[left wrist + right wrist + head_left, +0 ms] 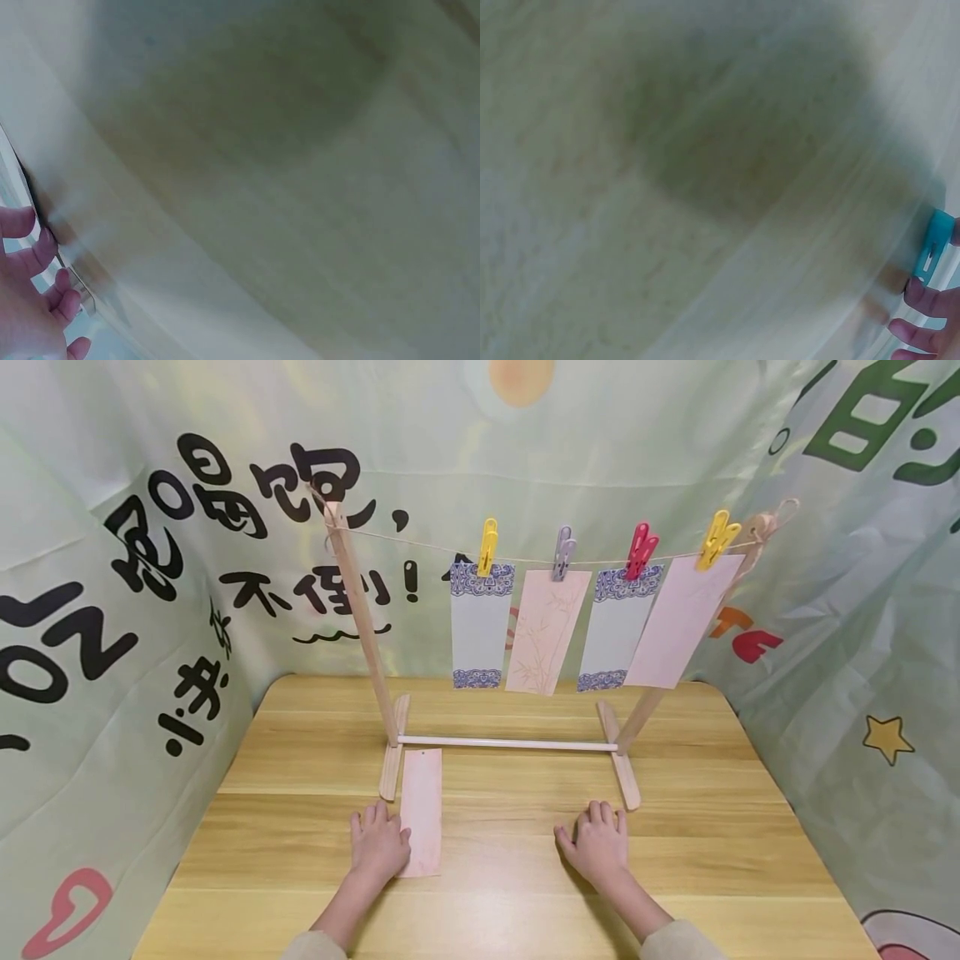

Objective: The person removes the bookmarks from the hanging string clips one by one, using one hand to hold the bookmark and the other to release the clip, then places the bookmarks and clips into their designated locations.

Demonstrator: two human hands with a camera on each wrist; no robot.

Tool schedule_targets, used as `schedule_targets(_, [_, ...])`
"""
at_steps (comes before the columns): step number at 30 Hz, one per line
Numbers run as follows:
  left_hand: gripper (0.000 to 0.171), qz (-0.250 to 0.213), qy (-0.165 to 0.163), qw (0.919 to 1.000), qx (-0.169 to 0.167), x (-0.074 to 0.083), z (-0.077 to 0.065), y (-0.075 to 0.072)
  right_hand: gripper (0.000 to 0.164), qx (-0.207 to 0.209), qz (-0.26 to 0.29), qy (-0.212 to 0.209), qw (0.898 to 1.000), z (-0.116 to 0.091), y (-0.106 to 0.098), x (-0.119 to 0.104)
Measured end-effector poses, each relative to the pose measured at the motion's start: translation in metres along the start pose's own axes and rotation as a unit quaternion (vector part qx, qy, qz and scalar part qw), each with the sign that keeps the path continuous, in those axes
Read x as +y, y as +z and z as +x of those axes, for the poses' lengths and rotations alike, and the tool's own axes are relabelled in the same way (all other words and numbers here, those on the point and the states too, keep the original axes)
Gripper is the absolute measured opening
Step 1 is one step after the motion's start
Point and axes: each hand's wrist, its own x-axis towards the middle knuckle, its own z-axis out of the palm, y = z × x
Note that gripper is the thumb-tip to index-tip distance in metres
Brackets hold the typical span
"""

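On the left of the table lies a pink paper card (pixel 422 810) with a small hole at its top. Beside it rests my left hand (pixel 378 842), fingertips down, its thumb over the card's left edge. The left wrist view shows the same hand (pixel 34 292) at its edge, the fingers loosely bent. My right hand (pixel 600 843) rests on the table at the right. In the right wrist view a teal clothespin (pixel 934 246) sits between that hand's thumb and curled index finger; the head view hides it. Nothing else is in my hands.
Behind the hands stands a wooden rack (pixel 363 627) with a white crossbar (pixel 510 743) and a string (pixel 420 543). Clothespins hold several paper cards on it: two blue-patterned ones (pixel 477 627), a bamboo-print one (pixel 546 631) and a pink one (pixel 686 627). A printed curtain (pixel 247 727) surrounds the table.
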Motion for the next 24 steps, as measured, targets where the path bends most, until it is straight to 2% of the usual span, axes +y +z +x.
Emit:
schedule_targets(8, [0.035, 0.000, -0.003, 1.0000, 0.006, -0.0001, -0.0018, -0.0016, 0.050, -0.004, -0.007, -0.003, 1.000, 0.0018, -0.0005, -0.0003])
schedule_targets(18, [0.036, 0.005, -0.007, 0.9995, 0.029, -0.0001, -0.0012, -0.0030, 0.050, -0.006, -0.005, -0.001, 1.000, 0.0018, -0.0018, -0.0005])
schedule_targets(24, [0.038, 0.004, -0.011, 0.9996, 0.026, -0.0004, -0.0011, -0.0034, 0.054, -0.041, -0.002, 0.010, 0.999, 0.0022, -0.0068, -0.0003])
